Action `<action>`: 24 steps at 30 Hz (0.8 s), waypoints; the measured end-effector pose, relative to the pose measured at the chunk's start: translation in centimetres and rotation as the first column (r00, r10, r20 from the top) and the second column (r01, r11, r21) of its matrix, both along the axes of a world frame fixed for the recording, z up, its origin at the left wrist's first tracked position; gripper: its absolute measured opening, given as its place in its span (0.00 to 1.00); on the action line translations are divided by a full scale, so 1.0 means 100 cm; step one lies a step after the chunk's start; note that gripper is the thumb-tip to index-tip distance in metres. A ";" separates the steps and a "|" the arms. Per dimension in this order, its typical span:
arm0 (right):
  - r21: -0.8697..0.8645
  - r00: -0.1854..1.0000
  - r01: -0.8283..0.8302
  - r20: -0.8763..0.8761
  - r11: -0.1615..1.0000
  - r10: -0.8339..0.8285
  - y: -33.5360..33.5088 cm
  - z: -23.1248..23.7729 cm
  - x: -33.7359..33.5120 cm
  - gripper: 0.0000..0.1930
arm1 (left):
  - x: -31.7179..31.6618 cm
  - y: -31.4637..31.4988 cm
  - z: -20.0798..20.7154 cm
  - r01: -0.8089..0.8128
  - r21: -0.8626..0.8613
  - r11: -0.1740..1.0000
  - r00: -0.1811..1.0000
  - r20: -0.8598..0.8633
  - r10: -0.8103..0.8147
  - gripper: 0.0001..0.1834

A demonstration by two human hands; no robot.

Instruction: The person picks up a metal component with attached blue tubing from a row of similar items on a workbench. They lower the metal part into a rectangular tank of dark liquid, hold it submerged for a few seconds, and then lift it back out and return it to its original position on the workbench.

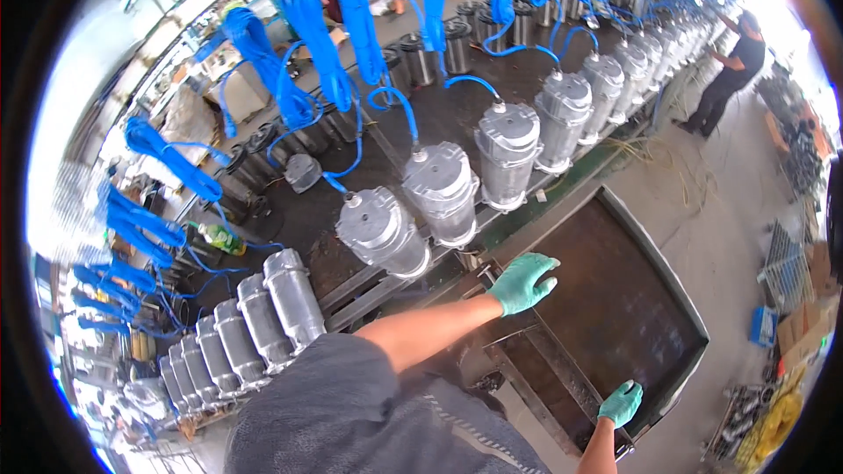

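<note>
The palm of the left hand (522,285) is hidden, so any contact beneath it cannot be told. Whether the right hand (621,404) grips anything is unclear; its forearm (599,450) is cut off below. Well beyond the left hand, the farthest metal canisters (694,28) blend together, too small to count.

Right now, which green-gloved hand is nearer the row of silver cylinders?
The left hand, close to the silver cylinders; the right hand is farther off, across the brown tray.
</note>
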State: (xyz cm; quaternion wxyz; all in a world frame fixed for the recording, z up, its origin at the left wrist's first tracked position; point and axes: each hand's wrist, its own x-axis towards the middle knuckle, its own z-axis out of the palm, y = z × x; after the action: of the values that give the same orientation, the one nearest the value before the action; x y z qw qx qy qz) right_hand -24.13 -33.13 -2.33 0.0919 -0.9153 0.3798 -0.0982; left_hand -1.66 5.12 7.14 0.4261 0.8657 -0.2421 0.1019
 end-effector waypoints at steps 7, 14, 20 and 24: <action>0.066 1.000 -0.008 0.028 0.998 0.006 -0.010 -0.004 -0.006 0.22 | -0.110 0.143 0.133 -0.403 -0.251 0.880 0.880 0.158 0.448 0.18; 0.197 0.981 -0.098 0.185 0.975 0.061 -0.027 -0.024 -0.012 0.25 | -0.125 0.297 0.110 -0.594 -0.713 0.373 0.661 -0.169 0.731 0.17; 0.296 0.905 -0.094 0.424 0.951 -0.042 -0.002 -0.003 -0.036 0.22 | -0.088 0.323 0.072 -0.664 -0.661 0.349 0.678 -0.334 0.655 0.15; 0.353 0.820 -0.088 0.557 0.931 -0.134 0.014 -0.004 -0.068 0.19 | -0.041 0.356 0.071 -0.579 -0.733 0.357 0.755 -0.317 0.573 0.14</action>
State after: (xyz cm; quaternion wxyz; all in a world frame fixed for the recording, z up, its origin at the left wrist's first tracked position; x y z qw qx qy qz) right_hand -30.90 -31.70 -2.77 0.3678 -0.8053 0.3574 -0.2974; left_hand -5.72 40.71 14.24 0.7025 0.6077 0.1501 0.3385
